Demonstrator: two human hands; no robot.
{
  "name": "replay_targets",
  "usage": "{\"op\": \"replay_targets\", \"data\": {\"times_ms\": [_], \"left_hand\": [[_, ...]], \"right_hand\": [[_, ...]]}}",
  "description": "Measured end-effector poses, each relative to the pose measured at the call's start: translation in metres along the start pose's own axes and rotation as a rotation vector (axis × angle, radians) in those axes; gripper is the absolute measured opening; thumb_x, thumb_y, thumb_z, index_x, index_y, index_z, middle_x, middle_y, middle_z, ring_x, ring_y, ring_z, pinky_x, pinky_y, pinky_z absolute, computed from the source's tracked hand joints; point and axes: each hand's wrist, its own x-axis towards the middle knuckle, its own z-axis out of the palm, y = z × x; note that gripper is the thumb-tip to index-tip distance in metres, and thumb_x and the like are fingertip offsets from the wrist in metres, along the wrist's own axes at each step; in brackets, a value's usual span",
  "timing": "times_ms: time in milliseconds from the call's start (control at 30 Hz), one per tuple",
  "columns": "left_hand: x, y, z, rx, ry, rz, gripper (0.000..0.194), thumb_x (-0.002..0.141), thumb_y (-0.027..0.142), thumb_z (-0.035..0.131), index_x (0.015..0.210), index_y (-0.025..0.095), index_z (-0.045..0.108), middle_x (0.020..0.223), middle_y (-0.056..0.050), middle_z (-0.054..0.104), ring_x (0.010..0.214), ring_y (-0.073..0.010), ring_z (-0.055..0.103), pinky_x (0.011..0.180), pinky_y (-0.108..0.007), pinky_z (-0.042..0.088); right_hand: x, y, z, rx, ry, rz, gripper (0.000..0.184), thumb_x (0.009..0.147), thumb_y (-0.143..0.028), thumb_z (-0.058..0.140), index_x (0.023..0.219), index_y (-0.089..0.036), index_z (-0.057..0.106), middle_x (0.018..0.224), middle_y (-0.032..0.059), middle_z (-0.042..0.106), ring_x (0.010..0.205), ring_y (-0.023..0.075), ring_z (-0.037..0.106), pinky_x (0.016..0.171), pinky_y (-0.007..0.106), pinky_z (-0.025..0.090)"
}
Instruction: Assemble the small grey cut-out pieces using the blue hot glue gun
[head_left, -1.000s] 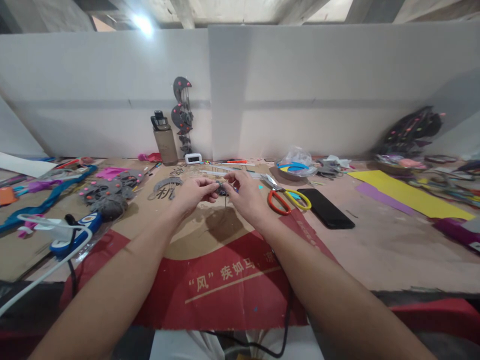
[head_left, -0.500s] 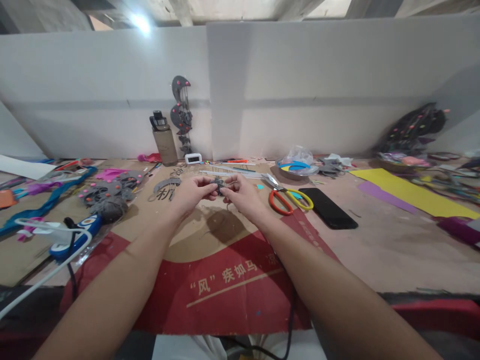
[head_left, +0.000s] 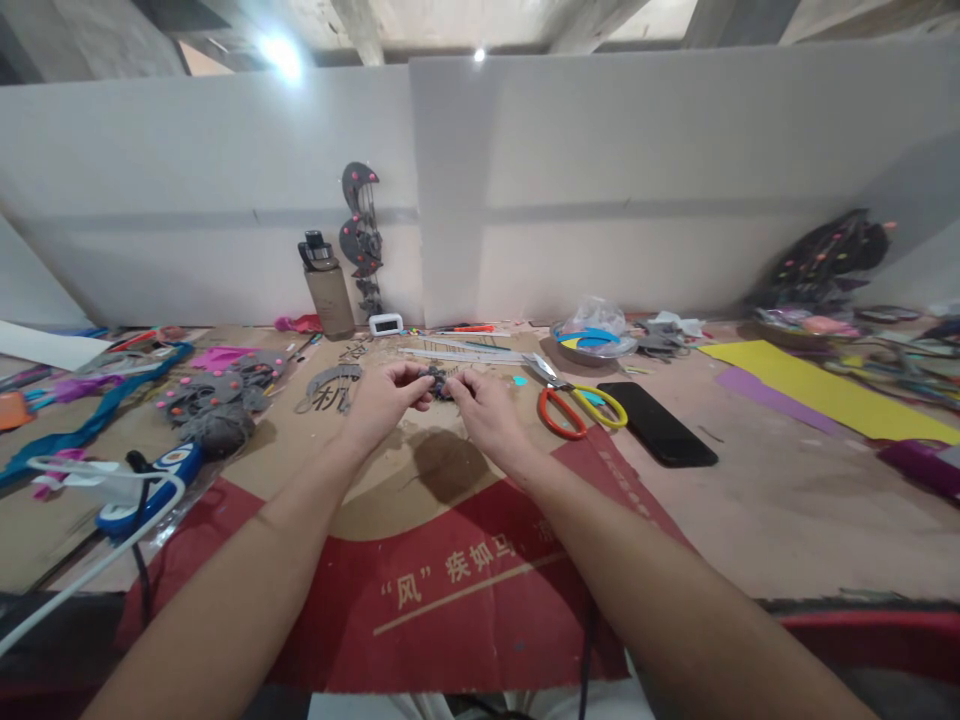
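Note:
Between my two hands is a small dark grey crafted piece (head_left: 441, 384), bunched and partly covered by fingers, so its exact kind is unclear. My left hand (head_left: 391, 396) pinches its left side between thumb and forefinger. On the right side, my right hand (head_left: 484, 408) grips it with bent fingers. Both hands hover over a brown and red cardboard sheet (head_left: 450, 630), on which their shadow falls. A grey crescent-shaped piece (head_left: 328, 385) lies on the cardboard left of my left hand. Scissors (head_left: 574, 400) with one red and one yellow handle rest right of my right hand.
A black phone (head_left: 658, 425) lies beyond the scissors. Rulers (head_left: 465, 355) and a bowl (head_left: 592, 350) sit behind my hands. At the left are a bottle (head_left: 328, 295), grey pinned pieces (head_left: 225, 390) and a white cable (head_left: 97, 560). Yellow sheet (head_left: 817, 390) lies right.
My fingers have shifted slightly around the small grey piece, which stays between both hands. The view tilts a little; the objects on the table keep their places.

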Motion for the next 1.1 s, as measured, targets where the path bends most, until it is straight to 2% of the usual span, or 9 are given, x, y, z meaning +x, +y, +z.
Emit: {"op": "replay_targets", "data": {"times_ms": [133,200,333,400,667,967,1100], "left_hand": [[-0.001,0.002,0.0,0.011,-0.005,-0.013,0.03,0.066,0.038,0.069,0.082,0.013,0.065,0.066,-0.002,0.065,0.057,-0.0116,0.059,0.059,-0.027,0.053],[-0.002,0.003,0.001,0.027,0.008,-0.024,0.031,0.066,0.038,0.069,0.083,0.013,0.066,0.066,-0.002,0.065,0.056,-0.0118,0.059,0.058,-0.026,0.053],[-0.004,0.007,0.002,0.038,0.034,-0.045,0.031,0.066,0.039,0.069,0.083,0.013,0.066,0.066,-0.002,0.064,0.056,-0.0111,0.059,0.058,-0.025,0.052],[-0.004,0.008,0.003,0.037,0.042,-0.05,0.031,0.065,0.039,0.069,0.081,0.013,0.066,0.064,-0.002,0.063,0.055,-0.0105,0.057,0.056,-0.025,0.051],[-0.005,0.007,0.004,0.074,-0.02,-0.075,0.027,0.067,0.037,0.067,0.08,0.014,0.065,0.061,0.0,0.059,0.052,-0.0096,0.053,0.052,-0.023,0.047],[-0.01,0.014,0.005,0.24,-0.083,-0.024,0.021,0.071,0.036,0.062,0.07,0.015,0.063,0.058,0.002,0.057,0.05,-0.0089,0.051,0.05,-0.021,0.041],[-0.008,0.009,0.005,0.233,-0.075,-0.042,0.021,0.071,0.036,0.061,0.073,0.015,0.063,0.057,0.001,0.057,0.049,-0.0094,0.052,0.051,-0.021,0.041]], "right_hand": [[0.0,0.001,-0.001,-0.046,-0.056,0.016,0.033,0.089,-0.037,0.037,0.073,-0.018,0.058,0.07,0.0013,0.059,0.066,0.0131,0.051,0.062,0.025,0.035],[0.0,0.001,-0.002,-0.107,-0.041,-0.006,0.033,0.089,-0.036,0.038,0.071,-0.018,0.059,0.072,0.0028,0.06,0.068,0.0143,0.052,0.064,0.026,0.036],[-0.001,-0.002,-0.005,-0.195,0.121,-0.068,0.013,0.084,-0.028,0.048,0.081,-0.019,0.058,0.085,0.0056,0.061,0.081,0.0173,0.053,0.072,0.029,0.039],[-0.002,-0.004,-0.007,-0.202,0.162,-0.11,0.01,0.083,-0.024,0.049,0.087,-0.019,0.057,0.091,0.0068,0.06,0.085,0.0182,0.053,0.075,0.031,0.041],[-0.003,-0.006,-0.01,-0.364,0.099,-0.244,0.011,0.085,-0.024,0.049,0.084,-0.021,0.059,0.09,0.0072,0.06,0.09,0.0213,0.052,0.082,0.035,0.039],[0.0,-0.003,-0.006,-0.395,0.097,-0.22,0.007,0.079,-0.019,0.05,0.074,-0.019,0.055,0.08,0.0057,0.058,0.078,0.0177,0.05,0.072,0.03,0.038],[0.002,-0.003,-0.005,-0.287,0.106,-0.134,0.004,0.074,-0.019,0.052,0.07,-0.018,0.053,0.074,0.0029,0.057,0.071,0.0149,0.049,0.066,0.027,0.036]]}}
